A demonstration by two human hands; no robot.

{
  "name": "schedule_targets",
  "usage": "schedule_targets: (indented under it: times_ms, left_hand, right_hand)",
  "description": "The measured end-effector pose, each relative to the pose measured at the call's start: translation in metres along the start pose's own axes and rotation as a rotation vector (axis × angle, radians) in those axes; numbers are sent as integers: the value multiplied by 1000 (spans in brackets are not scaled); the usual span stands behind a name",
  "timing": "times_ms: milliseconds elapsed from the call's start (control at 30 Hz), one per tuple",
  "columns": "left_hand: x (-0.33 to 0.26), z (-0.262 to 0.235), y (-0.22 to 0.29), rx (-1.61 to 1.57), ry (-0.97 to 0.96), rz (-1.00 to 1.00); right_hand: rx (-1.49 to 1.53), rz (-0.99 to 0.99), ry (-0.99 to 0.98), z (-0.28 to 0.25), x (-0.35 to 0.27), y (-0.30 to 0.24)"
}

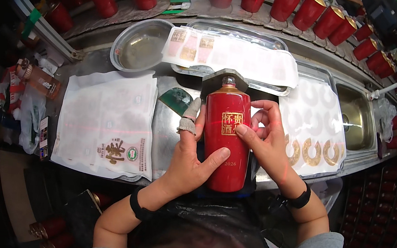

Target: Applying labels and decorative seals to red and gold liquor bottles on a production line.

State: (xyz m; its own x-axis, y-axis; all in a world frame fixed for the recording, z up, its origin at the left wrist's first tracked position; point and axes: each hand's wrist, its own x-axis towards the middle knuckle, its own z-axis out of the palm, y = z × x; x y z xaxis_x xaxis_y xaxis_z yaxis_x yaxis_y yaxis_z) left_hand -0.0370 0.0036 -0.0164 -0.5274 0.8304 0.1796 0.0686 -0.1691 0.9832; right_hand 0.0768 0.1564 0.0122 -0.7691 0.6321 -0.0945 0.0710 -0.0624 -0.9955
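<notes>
A red bottle [227,163] with a gold shoulder stands almost upright in the picture, its neck end against a dark angular holder [209,82]. On its front is a square gold label [231,123]. My left hand [188,165] grips the bottle from the left, thumb across its lower front; a pale cover wraps the index finger. From the right, my right hand [271,136] is closed on the bottle, its thumb pressed at the label's right edge and its fingers by the side. A dark green flat scraper [176,102] lies beside my left fingers.
A printed decal sheet [105,111] lies left; another sheet [311,108] with gold horseshoe shapes lies right. Behind are a water basin [138,46] and a tray [284,46] under decal strips. A sink [359,125] is far right. Several red bottles [284,2] line a conveyor.
</notes>
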Motion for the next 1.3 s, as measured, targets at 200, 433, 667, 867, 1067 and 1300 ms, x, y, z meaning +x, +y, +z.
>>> schedule_targets:
  times_ms: [200, 433, 667, 867, 1067, 1300]
  left_hand:
    - [-1, -2, -3, 30, -11, -1]
    - [-1, -1, -7, 15, 12, 22]
    - [-1, -3, -5, 7, -3, -2]
    - [-1, -3, -10, 36, -3, 14]
    - [-1, -3, -7, 43, -41, -22]
    - [-4, -6, -8, 70, 1, 20]
  right_hand:
    - [-6, -3, 1, 0, 1, 2]
    - [-7, 15, -13, -1, 0, 1]
    - [2, -1, -9, 1, 0, 1]
    - [12, -9, -5, -2, 1, 4]
    - [17, -6, 5, -1, 1, 4]
    - [9, -33, 12, 2, 0, 6]
